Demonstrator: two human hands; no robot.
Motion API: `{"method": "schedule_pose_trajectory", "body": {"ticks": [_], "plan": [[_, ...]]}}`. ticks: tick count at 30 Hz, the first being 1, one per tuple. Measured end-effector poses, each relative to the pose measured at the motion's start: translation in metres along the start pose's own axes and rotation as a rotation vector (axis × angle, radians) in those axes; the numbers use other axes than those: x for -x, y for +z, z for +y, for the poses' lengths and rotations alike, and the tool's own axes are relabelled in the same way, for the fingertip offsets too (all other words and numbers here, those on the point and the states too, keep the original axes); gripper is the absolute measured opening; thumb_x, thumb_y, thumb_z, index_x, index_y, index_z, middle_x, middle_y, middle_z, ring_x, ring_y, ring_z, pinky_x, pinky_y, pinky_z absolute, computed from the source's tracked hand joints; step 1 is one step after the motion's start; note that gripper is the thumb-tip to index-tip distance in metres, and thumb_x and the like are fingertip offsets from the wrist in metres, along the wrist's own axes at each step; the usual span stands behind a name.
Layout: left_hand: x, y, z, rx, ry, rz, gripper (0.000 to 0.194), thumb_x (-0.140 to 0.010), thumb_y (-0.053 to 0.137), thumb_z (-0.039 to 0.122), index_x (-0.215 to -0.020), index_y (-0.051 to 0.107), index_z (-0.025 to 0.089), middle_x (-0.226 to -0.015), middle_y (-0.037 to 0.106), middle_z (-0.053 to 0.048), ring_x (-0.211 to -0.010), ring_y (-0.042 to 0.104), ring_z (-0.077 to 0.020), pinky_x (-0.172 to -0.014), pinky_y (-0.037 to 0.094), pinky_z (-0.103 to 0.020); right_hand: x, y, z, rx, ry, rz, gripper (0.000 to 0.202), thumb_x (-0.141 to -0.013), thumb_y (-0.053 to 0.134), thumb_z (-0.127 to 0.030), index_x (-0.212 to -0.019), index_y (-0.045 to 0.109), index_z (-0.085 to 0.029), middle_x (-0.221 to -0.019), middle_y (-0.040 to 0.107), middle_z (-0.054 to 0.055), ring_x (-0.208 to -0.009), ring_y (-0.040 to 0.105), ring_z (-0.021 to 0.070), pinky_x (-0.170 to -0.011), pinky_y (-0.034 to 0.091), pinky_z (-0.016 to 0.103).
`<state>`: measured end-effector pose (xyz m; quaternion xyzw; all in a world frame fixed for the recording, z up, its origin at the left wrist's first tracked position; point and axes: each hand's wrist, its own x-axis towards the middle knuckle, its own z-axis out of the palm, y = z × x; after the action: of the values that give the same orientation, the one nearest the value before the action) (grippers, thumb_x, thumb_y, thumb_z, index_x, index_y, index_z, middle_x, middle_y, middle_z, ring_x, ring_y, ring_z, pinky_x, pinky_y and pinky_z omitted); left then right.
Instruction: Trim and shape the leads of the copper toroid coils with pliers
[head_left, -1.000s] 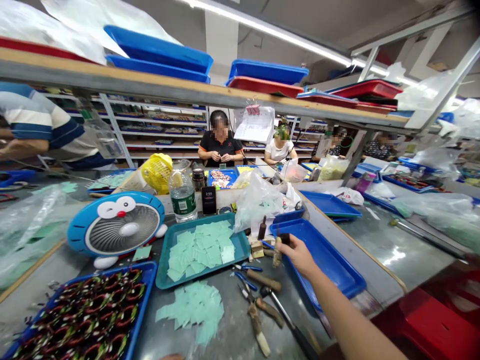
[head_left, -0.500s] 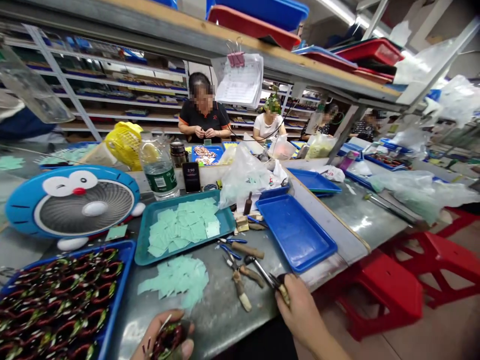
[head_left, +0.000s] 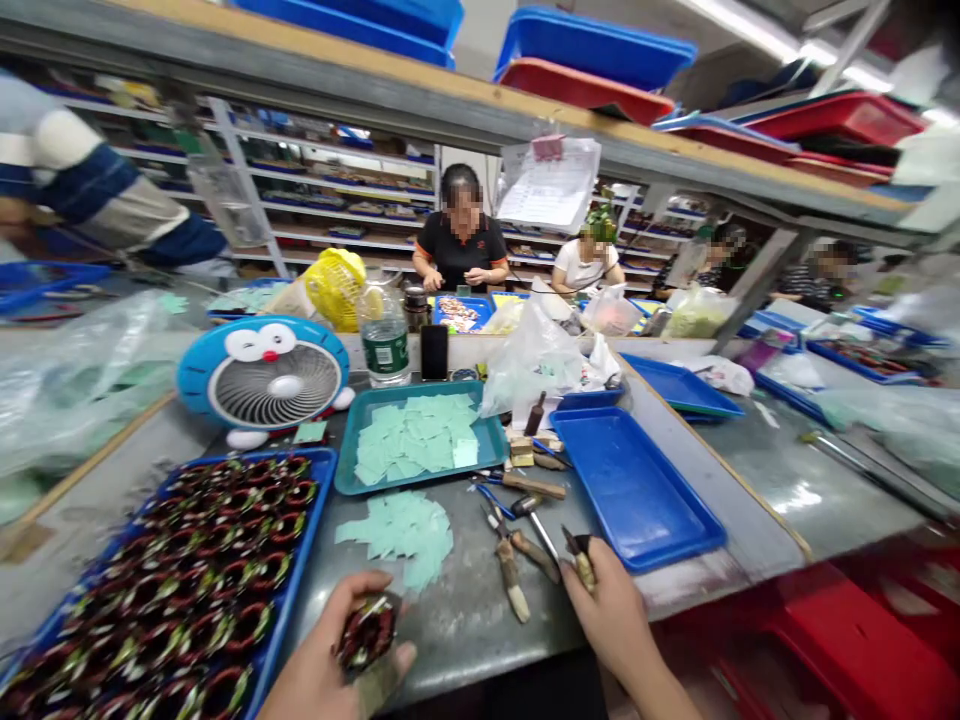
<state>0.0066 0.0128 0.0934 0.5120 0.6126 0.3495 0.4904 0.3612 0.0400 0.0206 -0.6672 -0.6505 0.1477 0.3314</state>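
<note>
My left hand [head_left: 330, 645] is closed around a dark red wire-wound ring coil [head_left: 368, 632] with yellow-green strands, above the bench's front edge. A greenish wrap covers part of one finger. Right of it, my right hand [head_left: 611, 600] grips a hand tool [head_left: 585, 572] with a pale wrapped handle and dark tip; its kind is partly hidden by the fingers. A hammer [head_left: 541, 530] with a metal shaft lies against the thumb side. Pliers [head_left: 510, 575] with brown wrapped handles rest between my hands. Beyond my left hand, light green paper squares [head_left: 409, 530] are spread in a pile.
A blue tray [head_left: 326, 490] of similar coils stands left. A teal tray [head_left: 345, 465] holds more green squares, near a blue fan [head_left: 196, 365] and water bottle [head_left: 386, 350]. Another blue tray [head_left: 641, 490] lies right. A shelf [head_left: 420, 75] crosses above; people sit opposite.
The view has swung left, so the bench appears shifted right and more of the coil tray shows. My left hand has risen with the coil. A striped sleeve has appeared at far left.
</note>
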Motion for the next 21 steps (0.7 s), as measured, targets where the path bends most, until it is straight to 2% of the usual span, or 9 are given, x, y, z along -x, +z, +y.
{"method": "schedule_pose_trajectory", "body": {"ticks": [3,6,10,12,16,19,21], "plan": [[0.005,-0.010,0.018,-0.114,0.057,-0.091,0.060,-0.081,0.075,0.048,-0.126,0.045,0.024,-0.115,0.069,-0.009,-0.104,0.066,-0.0278,-0.088,0.049,-0.035,0.009,-0.006,-0.027,-0.181,0.051,-0.107,0.031,-0.101,0.054,-0.050,-0.104,0.062,-0.020,-0.091,0.067,0.003,-0.082,0.064,0.0183,-0.075,0.049,0.026],[0.005,-0.015,0.036,-0.040,0.050,-0.203,0.059,-0.081,0.076,0.040,-0.125,0.042,0.024,-0.117,0.068,-0.008,-0.102,0.065,-0.0249,-0.089,0.048,-0.035,0.025,0.000,-0.066,-0.527,0.194,-0.282,0.046,-0.097,0.059,-0.059,-0.122,0.062,-0.020,-0.106,0.070,0.005,-0.095,0.065,0.0211,-0.085,0.050,0.027],[0.003,-0.019,0.043,0.079,-0.021,-0.312,0.069,-0.075,0.082,0.040,-0.125,0.038,0.023,-0.118,0.066,-0.009,-0.097,0.063,-0.0227,-0.082,0.049,-0.033,0.038,0.015,-0.117,-0.781,0.254,-0.519,0.056,-0.091,0.068,-0.062,-0.125,0.065,-0.018,-0.113,0.069,0.009,-0.102,0.064,0.0235,-0.089,0.049,0.029],[0.003,-0.020,0.041,0.030,0.003,-0.317,0.067,-0.075,0.083,0.038,-0.125,0.040,0.023,-0.112,0.066,-0.006,-0.094,0.062,-0.0212,-0.080,0.048,-0.031,0.037,0.019,-0.138,-0.852,0.233,-0.556,0.053,-0.091,0.068,-0.060,-0.123,0.066,-0.018,-0.113,0.069,0.009,-0.103,0.063,0.0226,-0.090,0.049,0.029],[0.005,-0.020,0.039,-0.155,0.119,-0.253,0.055,-0.080,0.078,0.034,-0.122,0.044,0.024,-0.095,0.066,0.000,-0.084,0.061,-0.0191,-0.076,0.049,-0.030,0.030,0.019,-0.169,-0.907,0.106,-0.555,0.051,-0.095,0.067,-0.052,-0.134,0.060,-0.021,-0.107,0.066,0.005,-0.091,0.062,0.0175,-0.083,0.051,0.027],[0.008,-0.016,0.037,-0.220,0.224,-0.225,0.051,-0.080,0.073,0.023,-0.123,0.047,0.024,-0.102,0.070,-0.002,-0.088,0.067,-0.0213,-0.079,0.052,-0.032,0.028,0.020,-0.182,-0.925,0.012,-0.560,0.056,-0.094,0.069,-0.047,-0.142,0.054,-0.023,-0.112,0.063,0.005,-0.102,0.063,0.0198,-0.091,0.051,0.030],[0.009,-0.014,0.032,-0.296,0.302,-0.166,0.055,-0.078,0.066,0.013,-0.128,0.047,0.024,-0.111,0.071,-0.005,-0.095,0.069,-0.0232,-0.086,0.054,-0.035,0.028,0.021,-0.187,-0.923,-0.010,-0.552,0.053,-0.093,0.070,-0.046,-0.139,0.056,-0.023,-0.111,0.064,0.006,-0.103,0.063,0.0208,-0.093,0.051,0.032]]}}
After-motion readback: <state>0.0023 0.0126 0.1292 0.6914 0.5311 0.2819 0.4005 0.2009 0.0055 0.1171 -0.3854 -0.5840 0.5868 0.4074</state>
